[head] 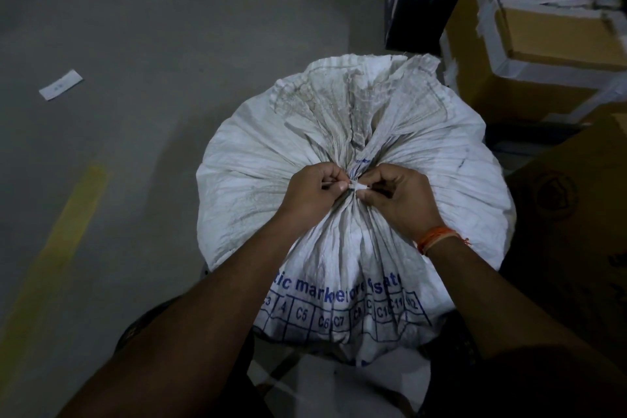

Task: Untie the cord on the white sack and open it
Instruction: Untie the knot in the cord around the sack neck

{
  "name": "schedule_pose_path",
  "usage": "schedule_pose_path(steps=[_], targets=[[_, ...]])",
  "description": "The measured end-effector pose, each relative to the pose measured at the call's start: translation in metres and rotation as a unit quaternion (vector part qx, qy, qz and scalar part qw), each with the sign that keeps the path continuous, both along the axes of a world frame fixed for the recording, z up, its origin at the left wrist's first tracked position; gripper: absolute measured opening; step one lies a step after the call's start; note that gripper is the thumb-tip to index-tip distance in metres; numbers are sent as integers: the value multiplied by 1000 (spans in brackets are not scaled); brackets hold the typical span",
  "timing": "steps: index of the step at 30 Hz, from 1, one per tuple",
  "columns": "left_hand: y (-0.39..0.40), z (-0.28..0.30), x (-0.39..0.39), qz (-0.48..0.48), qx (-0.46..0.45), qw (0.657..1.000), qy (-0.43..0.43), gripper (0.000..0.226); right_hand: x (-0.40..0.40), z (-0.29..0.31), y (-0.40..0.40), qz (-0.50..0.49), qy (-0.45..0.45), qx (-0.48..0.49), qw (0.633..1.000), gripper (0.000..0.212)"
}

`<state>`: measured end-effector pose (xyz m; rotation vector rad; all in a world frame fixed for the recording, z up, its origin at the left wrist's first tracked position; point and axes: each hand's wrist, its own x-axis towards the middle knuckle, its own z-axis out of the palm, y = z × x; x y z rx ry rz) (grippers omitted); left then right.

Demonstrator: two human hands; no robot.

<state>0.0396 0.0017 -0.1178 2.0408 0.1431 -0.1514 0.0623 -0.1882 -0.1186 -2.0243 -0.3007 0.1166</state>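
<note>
- On the grey floor (142, 44), beside cardboard boxes (543, 37): white sack (271, 159), neck gathered and tied.
- Left hand (305, 195) and right hand (400, 197) pinch the cord (353, 185) at the knot, fingers clamped on it.

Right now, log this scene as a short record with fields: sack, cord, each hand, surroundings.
sack: white sack with blue print, upright on the floor, neck gathered and tied shut
cord: white cord knotted round the neck, not yet undone
left hand: left hand pinches the cord at the left side of the knot
right hand: right hand pinches the cord at the right side; orange wristband on that wrist
surroundings: cardboard boxes to the right, yellow line and a paper slip on the grey floor
</note>
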Motion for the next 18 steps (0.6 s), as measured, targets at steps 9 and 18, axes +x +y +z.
schedule_pose_path(steps=[9, 18], targets=[[-7, 2, -3, 30, 4, 1000, -1, 8, 1, -4, 0, -3, -6, 0, 1000, 17], [-3, 2, -3, 18, 2, 1000, -4, 6, 2, -5, -2, 6, 13, 14, 1000, 17]])
